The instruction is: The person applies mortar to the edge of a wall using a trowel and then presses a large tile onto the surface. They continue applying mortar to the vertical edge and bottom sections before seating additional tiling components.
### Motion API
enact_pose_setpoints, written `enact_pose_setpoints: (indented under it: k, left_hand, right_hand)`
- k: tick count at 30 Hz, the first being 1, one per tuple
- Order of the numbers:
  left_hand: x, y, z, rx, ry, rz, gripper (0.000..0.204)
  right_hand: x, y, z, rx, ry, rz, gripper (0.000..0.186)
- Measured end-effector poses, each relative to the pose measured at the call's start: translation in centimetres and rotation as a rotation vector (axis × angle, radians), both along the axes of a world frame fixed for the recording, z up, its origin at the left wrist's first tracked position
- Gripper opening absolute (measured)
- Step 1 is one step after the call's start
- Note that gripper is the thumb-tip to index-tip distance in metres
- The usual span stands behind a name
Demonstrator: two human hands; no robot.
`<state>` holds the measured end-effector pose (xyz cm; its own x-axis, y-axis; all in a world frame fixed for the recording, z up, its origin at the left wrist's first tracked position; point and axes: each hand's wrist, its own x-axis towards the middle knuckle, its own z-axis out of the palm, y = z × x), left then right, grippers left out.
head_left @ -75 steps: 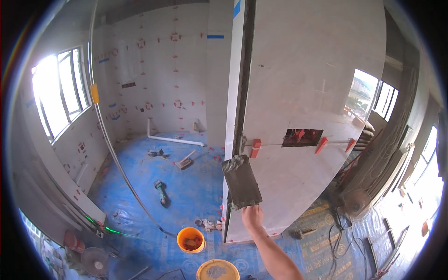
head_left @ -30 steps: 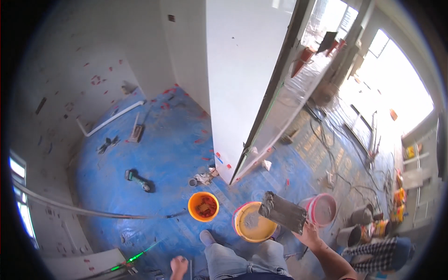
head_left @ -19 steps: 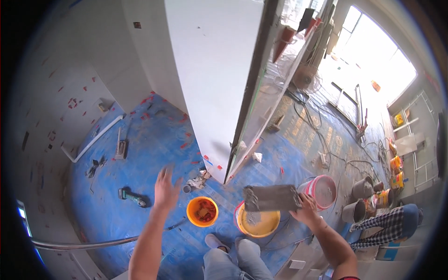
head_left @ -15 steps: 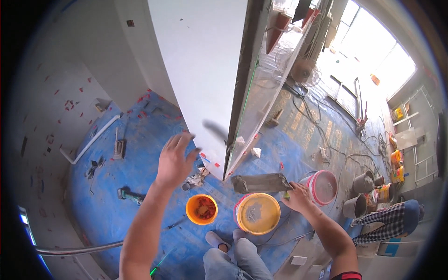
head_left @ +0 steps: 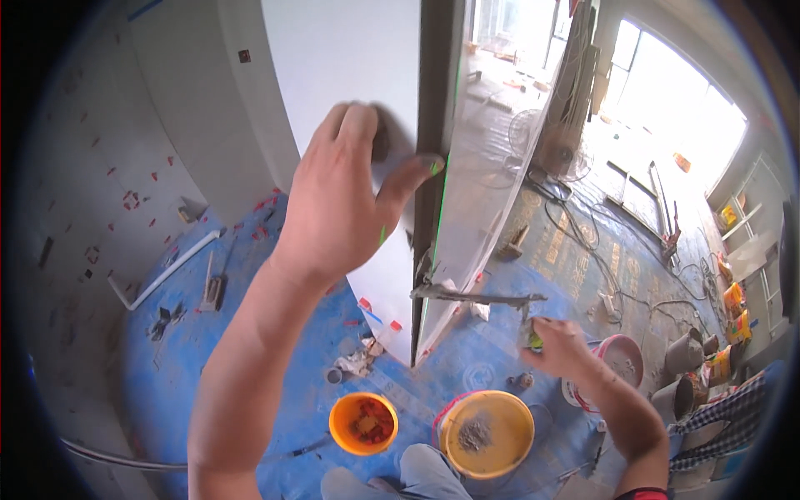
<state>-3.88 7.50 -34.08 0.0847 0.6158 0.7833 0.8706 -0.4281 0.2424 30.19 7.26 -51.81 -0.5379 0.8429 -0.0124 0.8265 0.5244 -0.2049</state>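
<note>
My left hand [head_left: 337, 204] lies against the upright white panel [head_left: 346, 58], fingers up its face and thumb stretched across to the grey edge strip [head_left: 432, 108]. A dark spot behind the fingers is too hidden to name. My right hand [head_left: 562, 348] is closed round the green handle of a plastering trowel [head_left: 483, 297]. The trowel is seen nearly edge-on, and its far end meets the lower part of the grey strip, where grey mortar clings. A green light line runs along the strip and touches my left thumb.
Near my legs stand an orange bucket [head_left: 336, 433] with reddish pieces and a yellow tub [head_left: 518, 446] bearing grey mortar. A pinkish-white bucket [head_left: 637, 362] is farther right. Cables [head_left: 575, 225] cross the right floor. A person in checked trousers [head_left: 733, 425] is at the right rim.
My left hand has risen from beside the panel onto its upper face and edge. The right hand has lifted the trowel from above the yellow tub and turned it against the strip.
</note>
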Motion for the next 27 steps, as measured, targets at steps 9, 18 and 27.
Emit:
enact_pose_setpoints:
  k: [9, 18, 27]
  left_hand:
    - [-0.2, 1.8, -3.0, 0.215, -0.053, -0.013, 0.05]
    - [0.4, 2.4, -2.6, 0.27, 0.231, 0.192, 0.051]
    - [1.0, 0.7, -2.1, 0.102, 0.233, 0.2, 0.05]
  right_hand:
    - [-1.1, -2.0, 5.3, -0.092, 0.09, -0.096, 0.046]
    - [-0.4, -6.3, 4.5, -0.032, 0.164, -0.199, 0.042]
    - [4.8, 1.2, -10.5, 0.403, 0.301, 0.246, 0.023]
